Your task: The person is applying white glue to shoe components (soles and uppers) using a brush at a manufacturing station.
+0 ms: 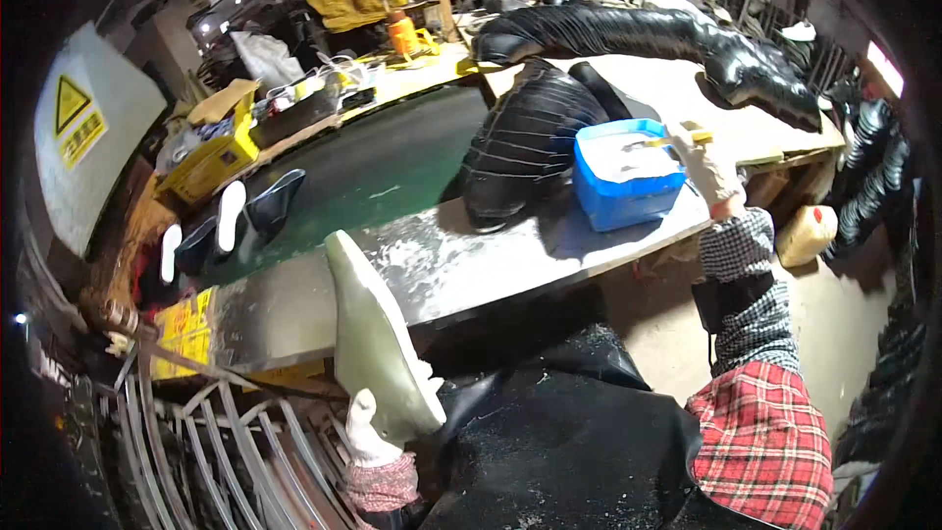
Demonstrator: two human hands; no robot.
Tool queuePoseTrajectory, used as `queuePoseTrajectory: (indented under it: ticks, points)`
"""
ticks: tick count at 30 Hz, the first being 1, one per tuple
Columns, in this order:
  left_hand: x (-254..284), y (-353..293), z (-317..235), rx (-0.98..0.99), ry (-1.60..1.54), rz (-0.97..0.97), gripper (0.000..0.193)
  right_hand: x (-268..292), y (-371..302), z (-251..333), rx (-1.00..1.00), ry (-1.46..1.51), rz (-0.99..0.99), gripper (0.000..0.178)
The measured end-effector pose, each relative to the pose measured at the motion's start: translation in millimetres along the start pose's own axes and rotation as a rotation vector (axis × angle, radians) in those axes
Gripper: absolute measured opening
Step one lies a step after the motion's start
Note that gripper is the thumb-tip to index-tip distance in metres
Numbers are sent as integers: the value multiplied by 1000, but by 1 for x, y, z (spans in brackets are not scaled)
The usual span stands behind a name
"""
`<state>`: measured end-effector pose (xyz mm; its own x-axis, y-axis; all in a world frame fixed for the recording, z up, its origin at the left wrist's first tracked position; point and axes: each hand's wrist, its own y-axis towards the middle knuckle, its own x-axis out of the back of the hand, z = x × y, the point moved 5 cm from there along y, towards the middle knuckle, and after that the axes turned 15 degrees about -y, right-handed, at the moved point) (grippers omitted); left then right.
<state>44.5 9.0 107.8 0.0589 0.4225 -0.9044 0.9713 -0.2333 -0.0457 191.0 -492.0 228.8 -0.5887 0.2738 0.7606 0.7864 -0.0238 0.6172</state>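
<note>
My left hand (370,435), in a white glove, is closed around the lower end of a pale green shoe sole (368,339). The sole stands tilted in front of the bench edge, and a few fingertips show along its right side. At the right, my gloved right hand (708,172) is closed on a brush with a yellow handle (699,135). The brush reaches over a blue plastic tub (628,198) with white liquid (623,154) in it; its tip is at the liquid. The tub sits near the front edge of the bench.
Stacked black shoe uppers (525,142) stand left of the tub, and another long stack (608,31) lies behind. Dark and white shoe pieces (231,216) rest on the green bench top (383,167). Metal racks (226,442) stand at lower left; a yellowish jug (808,236) stands on the floor.
</note>
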Motion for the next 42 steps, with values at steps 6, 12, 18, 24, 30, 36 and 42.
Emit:
queuePoseTrajectory:
  ticks: [6,12,18,24,30,36,42]
  points:
    - [42,33,51,-22,-228,-265,71,-6,-1,-6,-371,777,206,25]
    - [69,11,64,154,-300,-432,91,26,-23,14,-252,1038,236,19]
    - [97,25,56,68,-410,-68,71,63,-34,262,767,1326,192,26]
    - [116,11,63,-40,-599,-504,86,-23,-15,320,271,1649,718,24]
    - [97,13,58,192,-879,132,75,54,-75,281,952,1513,526,21]
    - [98,18,53,202,-673,-8,84,68,-20,321,597,1414,611,21]
    - [38,20,52,73,-496,-107,70,102,-85,294,1081,1590,437,20]
